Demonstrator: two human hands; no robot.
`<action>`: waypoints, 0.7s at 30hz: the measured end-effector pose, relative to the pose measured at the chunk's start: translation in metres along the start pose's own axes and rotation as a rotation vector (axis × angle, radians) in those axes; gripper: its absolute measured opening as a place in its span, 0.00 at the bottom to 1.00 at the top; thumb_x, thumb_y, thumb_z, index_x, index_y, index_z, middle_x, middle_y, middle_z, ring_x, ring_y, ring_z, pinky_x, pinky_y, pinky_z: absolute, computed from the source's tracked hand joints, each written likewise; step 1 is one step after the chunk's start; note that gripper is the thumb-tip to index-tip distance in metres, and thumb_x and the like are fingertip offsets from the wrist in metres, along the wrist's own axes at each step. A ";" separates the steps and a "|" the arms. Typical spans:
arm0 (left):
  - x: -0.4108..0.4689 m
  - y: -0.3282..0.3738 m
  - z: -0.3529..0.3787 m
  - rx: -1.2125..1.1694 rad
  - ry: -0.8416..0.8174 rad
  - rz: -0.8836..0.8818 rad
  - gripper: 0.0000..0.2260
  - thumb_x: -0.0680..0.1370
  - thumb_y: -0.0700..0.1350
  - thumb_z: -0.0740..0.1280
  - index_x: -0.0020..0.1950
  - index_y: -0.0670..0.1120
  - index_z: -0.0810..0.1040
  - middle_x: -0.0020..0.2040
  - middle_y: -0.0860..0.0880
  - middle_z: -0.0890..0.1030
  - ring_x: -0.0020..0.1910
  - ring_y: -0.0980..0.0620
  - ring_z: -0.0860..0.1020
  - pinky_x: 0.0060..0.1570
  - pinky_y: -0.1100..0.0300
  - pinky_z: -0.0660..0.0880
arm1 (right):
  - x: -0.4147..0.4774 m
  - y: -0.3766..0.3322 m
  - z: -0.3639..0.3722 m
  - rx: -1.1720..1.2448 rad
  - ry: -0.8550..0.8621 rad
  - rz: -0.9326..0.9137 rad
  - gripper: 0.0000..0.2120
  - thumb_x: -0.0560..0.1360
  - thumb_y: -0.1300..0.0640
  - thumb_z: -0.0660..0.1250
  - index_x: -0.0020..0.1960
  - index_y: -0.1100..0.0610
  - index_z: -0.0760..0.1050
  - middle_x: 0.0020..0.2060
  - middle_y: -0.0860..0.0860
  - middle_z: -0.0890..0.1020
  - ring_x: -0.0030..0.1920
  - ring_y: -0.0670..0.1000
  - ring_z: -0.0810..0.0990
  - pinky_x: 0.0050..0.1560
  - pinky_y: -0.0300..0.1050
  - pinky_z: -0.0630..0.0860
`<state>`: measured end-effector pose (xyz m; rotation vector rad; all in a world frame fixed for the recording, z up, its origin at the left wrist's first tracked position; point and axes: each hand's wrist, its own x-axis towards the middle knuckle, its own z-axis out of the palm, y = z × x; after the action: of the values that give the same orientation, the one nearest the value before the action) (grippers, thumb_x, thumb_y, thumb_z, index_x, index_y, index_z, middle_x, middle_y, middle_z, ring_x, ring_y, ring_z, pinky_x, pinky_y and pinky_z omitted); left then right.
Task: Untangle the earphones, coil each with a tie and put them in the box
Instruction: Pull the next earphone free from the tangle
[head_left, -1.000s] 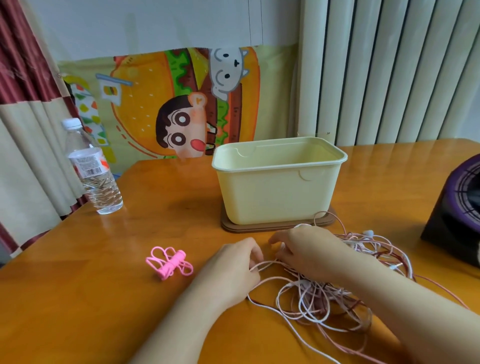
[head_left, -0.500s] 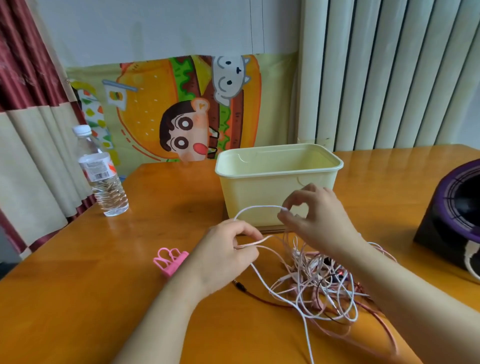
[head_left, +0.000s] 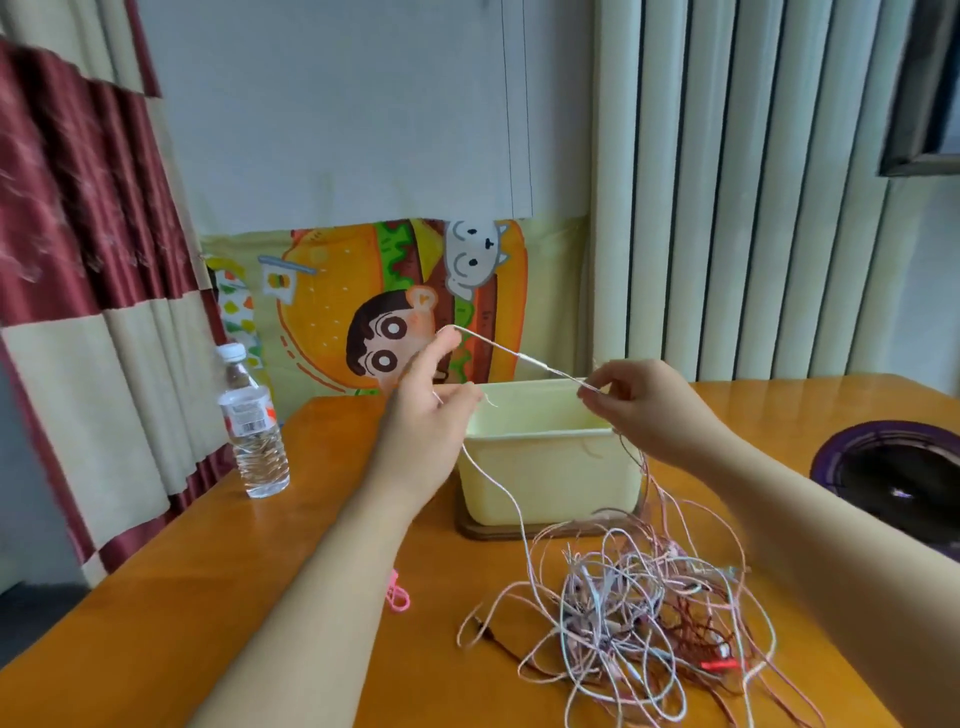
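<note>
A tangle of white, pink and dark red earphone cables (head_left: 634, 618) lies on the wooden table (head_left: 218, 597) in front of the pale yellow box (head_left: 545, 478). Both hands are raised above the box. My left hand (head_left: 426, 410) pinches one white cable (head_left: 519, 356) between thumb and fingers. My right hand (head_left: 639, 405) pinches the same cable further along, so a short stretch runs taut between them. From each hand the cable hangs down to the tangle. Pink ties (head_left: 397, 597) lie on the table, partly hidden under my left forearm.
A water bottle (head_left: 252, 426) stands at the table's left edge. A dark purple round object (head_left: 893, 478) sits at the right. The box stands on a brown wooden base (head_left: 478, 527). Curtains and a cartoon burger poster (head_left: 384, 306) hang behind the table.
Both hands rose from the table to above the box, lifting one white cable out of the tangle and drawing it taut. The camera tilted up.
</note>
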<state>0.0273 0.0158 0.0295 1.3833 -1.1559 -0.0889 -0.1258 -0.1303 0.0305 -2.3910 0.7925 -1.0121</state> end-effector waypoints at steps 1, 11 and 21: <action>0.004 0.009 -0.003 -0.003 0.044 0.022 0.22 0.78 0.38 0.62 0.72 0.51 0.67 0.60 0.62 0.75 0.48 0.62 0.78 0.43 0.74 0.72 | 0.002 0.000 -0.005 -0.010 -0.007 0.029 0.05 0.77 0.55 0.65 0.46 0.54 0.78 0.26 0.48 0.76 0.25 0.45 0.74 0.25 0.32 0.67; 0.025 0.068 -0.037 -0.377 0.355 0.051 0.18 0.78 0.32 0.58 0.62 0.49 0.75 0.57 0.60 0.76 0.46 0.59 0.80 0.52 0.63 0.77 | 0.000 -0.002 -0.036 -0.096 -0.421 0.475 0.14 0.81 0.56 0.56 0.46 0.60 0.78 0.39 0.54 0.82 0.42 0.53 0.81 0.37 0.47 0.81; 0.026 0.097 -0.051 -0.556 0.564 0.111 0.18 0.77 0.31 0.57 0.61 0.48 0.74 0.56 0.53 0.79 0.45 0.58 0.79 0.49 0.63 0.76 | 0.016 -0.005 -0.039 -0.488 -0.234 0.292 0.12 0.76 0.53 0.62 0.51 0.58 0.80 0.42 0.54 0.82 0.43 0.54 0.80 0.44 0.45 0.78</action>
<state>0.0202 0.0612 0.1329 0.7724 -0.6576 0.0563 -0.1435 -0.1430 0.0667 -2.6084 1.3709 -0.4462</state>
